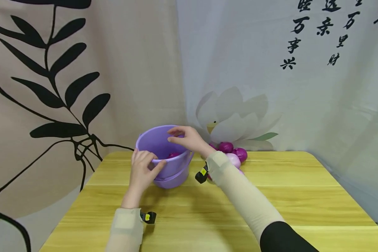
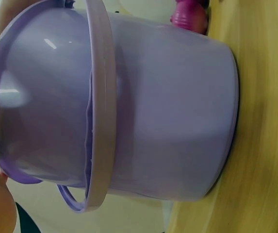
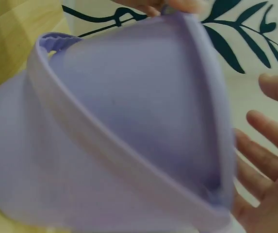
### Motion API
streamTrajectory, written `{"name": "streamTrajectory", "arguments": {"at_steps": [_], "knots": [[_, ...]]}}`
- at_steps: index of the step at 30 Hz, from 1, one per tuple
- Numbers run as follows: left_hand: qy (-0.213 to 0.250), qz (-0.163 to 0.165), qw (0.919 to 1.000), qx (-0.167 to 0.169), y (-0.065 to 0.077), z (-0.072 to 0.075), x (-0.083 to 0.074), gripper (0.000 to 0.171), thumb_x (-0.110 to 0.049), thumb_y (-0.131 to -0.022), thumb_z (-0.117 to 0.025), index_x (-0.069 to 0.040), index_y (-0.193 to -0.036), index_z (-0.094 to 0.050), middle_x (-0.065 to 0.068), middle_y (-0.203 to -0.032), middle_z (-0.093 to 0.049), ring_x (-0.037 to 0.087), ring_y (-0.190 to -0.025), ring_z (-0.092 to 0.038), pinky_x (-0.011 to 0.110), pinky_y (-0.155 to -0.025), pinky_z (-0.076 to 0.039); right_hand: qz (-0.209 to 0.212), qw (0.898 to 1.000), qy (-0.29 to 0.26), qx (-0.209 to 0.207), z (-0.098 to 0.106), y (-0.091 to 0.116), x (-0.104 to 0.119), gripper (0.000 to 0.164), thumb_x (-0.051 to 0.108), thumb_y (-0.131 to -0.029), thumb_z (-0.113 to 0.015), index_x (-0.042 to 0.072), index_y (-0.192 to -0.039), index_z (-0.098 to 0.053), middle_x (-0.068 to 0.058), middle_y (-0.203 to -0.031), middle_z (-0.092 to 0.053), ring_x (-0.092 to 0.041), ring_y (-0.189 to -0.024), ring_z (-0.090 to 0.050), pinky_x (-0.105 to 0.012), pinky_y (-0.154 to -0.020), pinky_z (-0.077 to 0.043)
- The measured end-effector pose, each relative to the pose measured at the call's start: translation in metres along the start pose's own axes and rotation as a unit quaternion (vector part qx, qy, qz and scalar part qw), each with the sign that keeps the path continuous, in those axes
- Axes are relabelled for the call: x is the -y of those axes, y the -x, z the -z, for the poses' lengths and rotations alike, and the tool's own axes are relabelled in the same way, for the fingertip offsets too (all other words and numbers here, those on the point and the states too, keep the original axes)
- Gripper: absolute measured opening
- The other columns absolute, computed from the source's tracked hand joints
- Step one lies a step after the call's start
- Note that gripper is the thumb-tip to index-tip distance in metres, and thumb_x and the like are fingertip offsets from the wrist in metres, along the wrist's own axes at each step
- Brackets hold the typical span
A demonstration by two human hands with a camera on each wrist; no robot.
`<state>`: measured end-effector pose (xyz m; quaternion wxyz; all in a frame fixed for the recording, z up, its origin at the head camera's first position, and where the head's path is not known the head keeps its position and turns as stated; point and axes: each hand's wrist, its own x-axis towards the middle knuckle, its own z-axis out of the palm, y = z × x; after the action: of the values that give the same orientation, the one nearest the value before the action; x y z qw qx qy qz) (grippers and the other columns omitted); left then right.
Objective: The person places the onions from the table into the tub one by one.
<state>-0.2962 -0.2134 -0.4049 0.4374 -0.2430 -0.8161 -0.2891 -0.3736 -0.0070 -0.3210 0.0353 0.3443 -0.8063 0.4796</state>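
A purple plastic bucket (image 1: 171, 169) stands at the back of the wooden table, its handle band (image 2: 102, 107) lowered around the outside. Deep inside the bucket shows a magenta onion (image 1: 174, 154). My left hand (image 1: 143, 169) grips the near-left rim, the thumb along the front edge. Above the right side of the rim is my right hand (image 1: 187, 138), with nothing in it. In the right wrist view the fingers (image 3: 262, 155) of that hand are spread beside the rim.
Several purple onions (image 1: 240, 154) lie on the table to the right of the bucket, partly behind my right forearm. A pale pink onion (image 1: 233, 160) is among them. The wooden table (image 1: 286, 196) meets a printed curtain (image 1: 138, 63) at its back edge.
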Motion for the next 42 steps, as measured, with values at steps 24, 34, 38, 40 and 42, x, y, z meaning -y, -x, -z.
{"name": "streamTrajectory", "arguments": {"at_steps": [24,34,38,40,42], "knots": [[-0.003,0.003,1.0000,-0.009,0.000,0.008,0.007,0.033,-0.041,-0.084,-0.070,-0.012,-0.073,-0.057,-0.001,-0.073,-0.052,0.023,-0.079,-0.048,0.063,-0.108,-0.017,-0.054,0.997,-0.036,-0.045,0.083,0.153,-0.101,0.043,-0.001,-0.085,-0.068,-0.008,-0.126,-0.055,-0.029,-0.126,-0.055,-0.052,-0.115,-0.049,-0.066,-0.095,-0.037],[0.005,-0.002,1.0000,-0.006,-0.002,0.001,0.005,0.035,-0.042,-0.085,-0.069,-0.012,-0.073,-0.057,0.000,-0.072,-0.052,0.023,-0.079,-0.048,0.064,-0.107,-0.017,-0.068,0.998,-0.015,-0.002,0.090,0.188,-0.138,0.063,0.011,-0.077,-0.080,0.000,-0.133,-0.054,-0.023,-0.133,-0.053,-0.040,-0.116,-0.051,-0.055,-0.094,-0.043],[0.006,-0.002,1.0000,-0.006,-0.001,-0.001,0.005,0.037,-0.044,-0.086,-0.068,-0.012,-0.073,-0.057,0.001,-0.072,-0.052,0.024,-0.079,-0.047,0.064,-0.107,-0.017,-0.098,0.994,-0.035,0.021,0.089,0.198,-0.145,0.072,0.014,-0.075,-0.082,0.004,-0.138,-0.050,-0.020,-0.138,-0.049,-0.036,-0.115,-0.052,-0.047,-0.094,-0.045],[0.007,-0.001,1.0000,-0.006,0.000,-0.002,0.004,0.038,-0.045,-0.087,-0.067,-0.011,-0.072,-0.057,0.002,-0.071,-0.052,0.024,-0.079,-0.047,0.064,-0.107,-0.017,-0.113,0.992,-0.043,0.022,0.087,0.202,-0.148,0.074,0.015,-0.075,-0.083,0.008,-0.140,-0.048,-0.019,-0.138,-0.048,-0.035,-0.116,-0.051,-0.044,-0.093,-0.046],[0.009,-0.001,0.9999,-0.006,0.002,-0.002,0.003,0.040,-0.047,-0.087,-0.066,-0.011,-0.072,-0.057,0.003,-0.071,-0.053,0.024,-0.080,-0.047,0.064,-0.107,-0.017,-0.120,0.991,-0.047,0.022,0.084,0.206,-0.153,0.076,0.015,-0.075,-0.083,0.010,-0.142,-0.047,-0.019,-0.139,-0.046,-0.034,-0.118,-0.049,-0.043,-0.093,-0.045]]}}
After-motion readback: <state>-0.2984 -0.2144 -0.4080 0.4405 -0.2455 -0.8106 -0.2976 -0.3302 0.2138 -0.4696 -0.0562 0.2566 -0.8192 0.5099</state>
